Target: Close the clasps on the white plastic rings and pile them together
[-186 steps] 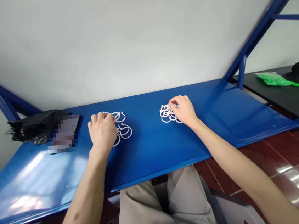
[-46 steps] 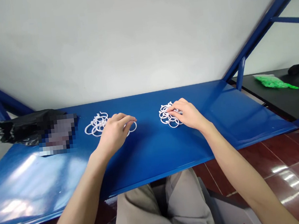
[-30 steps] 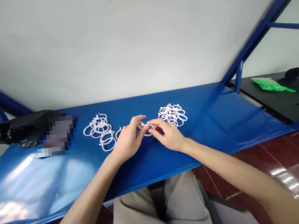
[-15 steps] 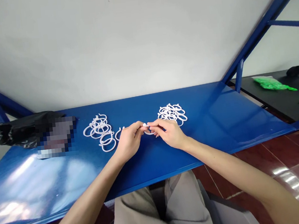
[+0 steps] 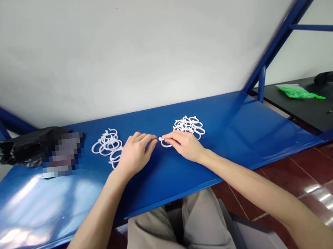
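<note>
Two heaps of white plastic rings lie on the blue table: a left heap and a right heap. Between them my right hand pinches a single white ring with thumb and forefinger, just above the table top. My left hand lies close beside it, fingers stretched out and low over the table, its fingertips almost touching the ring. Its palm covers part of the left heap.
A black plastic bag with a blurred patch sits at the table's far left. A blue steel post rises at the right. Beyond it a black bench holds a green bag. My knees show below the table edge.
Both hands left their heaps and met in the middle over one ring. In the last half second my left hand let go and flattened, while my right hand keeps the ring.
</note>
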